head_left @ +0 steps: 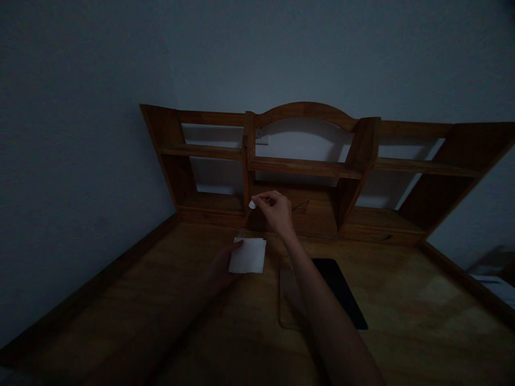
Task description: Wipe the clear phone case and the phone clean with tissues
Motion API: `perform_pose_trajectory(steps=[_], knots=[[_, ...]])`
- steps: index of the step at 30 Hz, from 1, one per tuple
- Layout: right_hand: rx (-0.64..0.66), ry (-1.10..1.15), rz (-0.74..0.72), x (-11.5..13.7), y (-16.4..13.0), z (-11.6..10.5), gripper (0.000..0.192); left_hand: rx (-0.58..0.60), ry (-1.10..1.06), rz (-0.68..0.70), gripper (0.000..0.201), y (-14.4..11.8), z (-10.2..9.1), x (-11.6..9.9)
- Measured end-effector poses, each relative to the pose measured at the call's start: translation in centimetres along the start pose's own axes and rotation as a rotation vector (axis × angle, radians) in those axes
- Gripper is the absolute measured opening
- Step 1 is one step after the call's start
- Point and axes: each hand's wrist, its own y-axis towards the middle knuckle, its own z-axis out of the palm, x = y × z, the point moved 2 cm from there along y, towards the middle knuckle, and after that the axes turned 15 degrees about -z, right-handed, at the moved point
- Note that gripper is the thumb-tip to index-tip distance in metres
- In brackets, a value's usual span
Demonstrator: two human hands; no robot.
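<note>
Dim study corner of a room, most likely in a home.
The setting is indicated by a wooden table [402, 289] backed by a matching shelf unit [308, 168] with an arched top rail [306, 110], open compartments and a shallow drawer [368, 235] at lower right, furniture of a domestic rather than a workshop kind. Behind it stands a plain painted wall [100, 80] with a white power socket [262, 140]; a dark, tablet-like slab [341, 289] lies on the tabletop.
</note>
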Motion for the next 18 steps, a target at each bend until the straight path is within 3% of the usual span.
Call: perform_pose_trajectory(steps=[3,9,18], knots=[[0.066,0.047,-0.003,0.5,0.8,-1.7,0.023,-0.014,0.011,0.022,0.025,-0.1,0.1,-0.1],[0.401,0.140,0.005,0.6,0.6,-2.7,0.025,0.072,-0.029,0.018,0.023,-0.4,0.8,0.0],[0.482,0.132,-0.044,0.9,0.2,-2.4,0.023,0.105,-0.039,-0.004,0.021,-0.2,0.8,0.2]])
